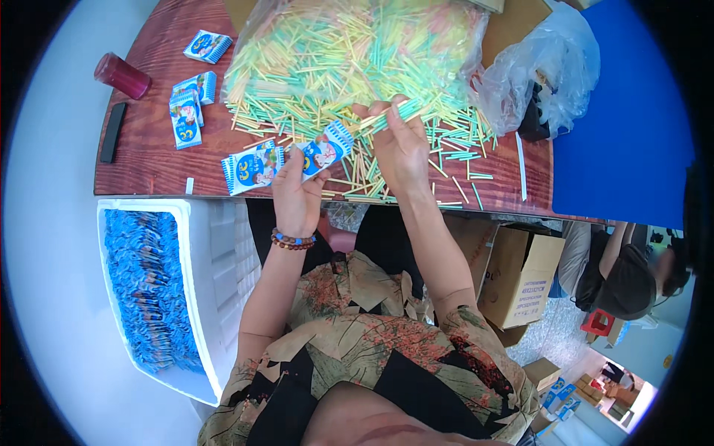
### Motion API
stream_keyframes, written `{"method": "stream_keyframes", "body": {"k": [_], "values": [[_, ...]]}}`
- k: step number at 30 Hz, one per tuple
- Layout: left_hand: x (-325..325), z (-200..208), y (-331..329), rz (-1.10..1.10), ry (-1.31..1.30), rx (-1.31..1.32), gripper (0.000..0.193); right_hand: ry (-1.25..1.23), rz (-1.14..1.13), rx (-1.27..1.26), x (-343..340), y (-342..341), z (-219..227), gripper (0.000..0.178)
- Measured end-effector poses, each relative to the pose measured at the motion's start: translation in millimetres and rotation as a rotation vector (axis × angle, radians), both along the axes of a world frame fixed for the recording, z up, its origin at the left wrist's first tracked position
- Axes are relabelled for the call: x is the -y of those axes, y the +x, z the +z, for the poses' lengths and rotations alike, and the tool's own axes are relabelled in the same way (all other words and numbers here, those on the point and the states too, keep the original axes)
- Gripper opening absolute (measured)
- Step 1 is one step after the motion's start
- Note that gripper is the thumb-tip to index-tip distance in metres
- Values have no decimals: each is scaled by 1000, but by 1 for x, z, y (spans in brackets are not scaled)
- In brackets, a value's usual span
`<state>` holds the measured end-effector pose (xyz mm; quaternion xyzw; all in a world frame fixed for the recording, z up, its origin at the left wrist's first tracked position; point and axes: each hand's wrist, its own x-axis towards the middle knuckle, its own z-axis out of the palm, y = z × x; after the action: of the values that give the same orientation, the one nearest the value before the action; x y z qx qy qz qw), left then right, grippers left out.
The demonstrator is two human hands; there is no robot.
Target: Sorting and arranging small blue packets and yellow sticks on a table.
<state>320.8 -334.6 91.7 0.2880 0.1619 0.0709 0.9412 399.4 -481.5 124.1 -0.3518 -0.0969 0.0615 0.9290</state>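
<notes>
The left hand [297,195] has its thumb and fingers closed on a blue-and-white packet [326,152], whose far end tilts up to the right, while more packets [251,168] fan out just left of the same hand; whether its fingers grip those too, I cannot tell. The right hand [402,152] pinches a small bunch of straws [410,110] between thumb and fingertips, the bunch's left end close to the packet's far right corner. Both hands are over the near edge of the wooden table [160,152], with the loose straw pile [454,143] spread around and beyond them and a clear bag [357,44] of straws on the far side. For good handling, I would keep the left grip light and low on the packet, so its far end stays free and the foil does not crumple. The right pinch seems best kept near the middle of the bunch, firm enough to stop single straws sliding out but not enough to flatten them. Working a little back from the near edge should also help, as loose straws lie right along it, above the white foam box [195,297] side.
</notes>
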Motion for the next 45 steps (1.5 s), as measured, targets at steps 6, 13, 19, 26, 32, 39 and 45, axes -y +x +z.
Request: {"method": "stream_keyframes", "body": {"k": [6, 13, 19, 26, 32, 39, 45], "values": [[1, -1, 2, 26, 65, -16, 22, -29, -80, 120, -14, -11, 25, 12], [2, -2, 2, 73, 54, 0, 25, -140, -131, 151, -27, -20, 25, 10], [6, 3, 2, 91, 9, 27, 24, -77, -196, 107, -44, -28, 23, 9], [8, 6, 5, 121, -12, 36, 25, -253, -162, 163, -41, -28, 19, 12], [9, 5, 9, 93, 52, 74, 24, -357, -131, 203, -45, -25, 30, 14], [10, -7, 15, 110, -50, 119, 24, -362, -103, 192, -50, -21, 28, 28], [15, -10, 24, 103, -80, 146, 26, -422, -95, 194, -48, -10, 19, 46]]}}
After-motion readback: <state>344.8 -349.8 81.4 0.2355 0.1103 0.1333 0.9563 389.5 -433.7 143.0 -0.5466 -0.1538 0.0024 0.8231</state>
